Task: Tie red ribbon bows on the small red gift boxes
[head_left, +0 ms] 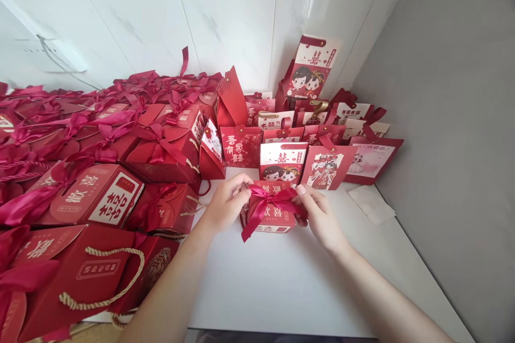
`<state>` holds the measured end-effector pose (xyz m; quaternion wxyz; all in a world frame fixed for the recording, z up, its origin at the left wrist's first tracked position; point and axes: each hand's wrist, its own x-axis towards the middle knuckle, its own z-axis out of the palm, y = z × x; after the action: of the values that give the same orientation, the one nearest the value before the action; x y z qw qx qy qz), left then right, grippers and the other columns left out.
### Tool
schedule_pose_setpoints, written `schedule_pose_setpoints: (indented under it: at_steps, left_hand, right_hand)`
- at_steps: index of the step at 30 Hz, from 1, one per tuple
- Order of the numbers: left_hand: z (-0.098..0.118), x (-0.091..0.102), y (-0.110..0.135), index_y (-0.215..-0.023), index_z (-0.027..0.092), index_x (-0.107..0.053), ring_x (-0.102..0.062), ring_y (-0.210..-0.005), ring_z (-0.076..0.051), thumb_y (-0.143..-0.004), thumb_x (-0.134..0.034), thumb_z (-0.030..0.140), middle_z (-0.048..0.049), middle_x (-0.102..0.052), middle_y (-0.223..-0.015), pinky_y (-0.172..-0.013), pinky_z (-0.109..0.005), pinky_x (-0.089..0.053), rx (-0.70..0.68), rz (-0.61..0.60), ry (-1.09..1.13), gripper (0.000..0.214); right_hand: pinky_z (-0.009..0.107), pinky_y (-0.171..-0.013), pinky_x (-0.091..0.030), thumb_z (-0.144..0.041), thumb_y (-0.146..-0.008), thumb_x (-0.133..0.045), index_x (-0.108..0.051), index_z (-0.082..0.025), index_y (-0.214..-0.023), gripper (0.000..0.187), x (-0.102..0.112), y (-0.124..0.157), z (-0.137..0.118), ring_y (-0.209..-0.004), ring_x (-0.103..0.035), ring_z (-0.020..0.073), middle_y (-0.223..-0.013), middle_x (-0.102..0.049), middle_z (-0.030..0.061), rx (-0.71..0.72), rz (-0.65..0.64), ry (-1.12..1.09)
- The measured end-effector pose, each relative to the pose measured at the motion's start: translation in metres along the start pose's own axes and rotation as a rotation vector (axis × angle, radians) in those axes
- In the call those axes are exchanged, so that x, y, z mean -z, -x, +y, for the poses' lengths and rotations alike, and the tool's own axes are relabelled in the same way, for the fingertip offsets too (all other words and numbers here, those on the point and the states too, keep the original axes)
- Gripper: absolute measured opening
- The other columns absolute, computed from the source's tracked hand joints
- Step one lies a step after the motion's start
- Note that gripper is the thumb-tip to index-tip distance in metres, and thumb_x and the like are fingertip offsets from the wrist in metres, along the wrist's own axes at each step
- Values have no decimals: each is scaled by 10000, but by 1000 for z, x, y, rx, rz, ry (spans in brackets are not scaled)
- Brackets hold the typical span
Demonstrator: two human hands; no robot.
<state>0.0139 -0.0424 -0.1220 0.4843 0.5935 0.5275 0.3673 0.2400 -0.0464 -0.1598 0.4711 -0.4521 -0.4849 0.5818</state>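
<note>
The left hand [230, 202] and right hand [322, 218] each pinch the bow [270, 200] between narrowed fingers [237, 182]; an uneven tug could skew it or drag the box [282, 220].

Loc.: indoor work corner; home vs. shop cannot be determined. Indicators: white tabletop [257, 284] against marble-pattern wall [225, 5]; grey panel [454, 102], R side; thin cable [45, 48] on wall, L side; qty. of red ribboned boxes [80, 193] piled L; small decorated gift boxes [241, 147] in rows, rear.

Held box [277, 214]: is bearing 喜. From it, nine o'clock, white-labelled box [90, 193]: is showing 囍; eleven, red bag [241, 147]: is reading 吾家有囍; one, tall bag [309, 67]: is displaying 囍.
</note>
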Motion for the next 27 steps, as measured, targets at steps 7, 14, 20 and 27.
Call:
schedule_pose_setpoints:
  at_steps: [7, 14, 20, 27]
  left_hand:
    - [-3, -6, -7, -619, 173, -504, -493, -498, -121, -878, -503, 694, 3, -508, -538, -485, -239, -365, 183, 116, -23, 582]
    - [1, -9, -5, -649, 182, -496, -481, -504, -98, -894, -613, 518, 41, -496, -557, -511, -229, -359, 87, 67, 10, 432]
    - [-3, -10, -5, -712, 194, -500, -497, -551, -111, -902, -596, 526, 44, -493, -615, -529, -238, -372, 47, 55, 0, 394]
    - [-6, -10, -6, -677, 193, -435, -434, -560, -110, -924, -563, 486, 45, -415, -600, -538, -241, -338, -16, 74, -136, 405]
  right_hand:
    - [214, -413, -321, -637, -896, -619, -468, -202, -680, 508, 3, -7, 0, -437, -411, 78, -546, -429, -64, 7, -20, 14]
    - [213, -427, -317, -573, -919, -628, -510, -208, -766, 413, 4, -6, 2, -460, -408, 73, -594, -433, -72, 33, -31, -15]
    - [216, -448, -332, -576, -924, -621, -482, -210, -747, 430, 2, -5, 2, -489, -418, 78, -603, -448, -67, 42, -59, 1]
    - [224, -429, -338, -592, -902, -637, -474, -216, -748, 437, 1, -7, 3, -463, -418, 82, -595, -443, -73, 25, -43, -18]
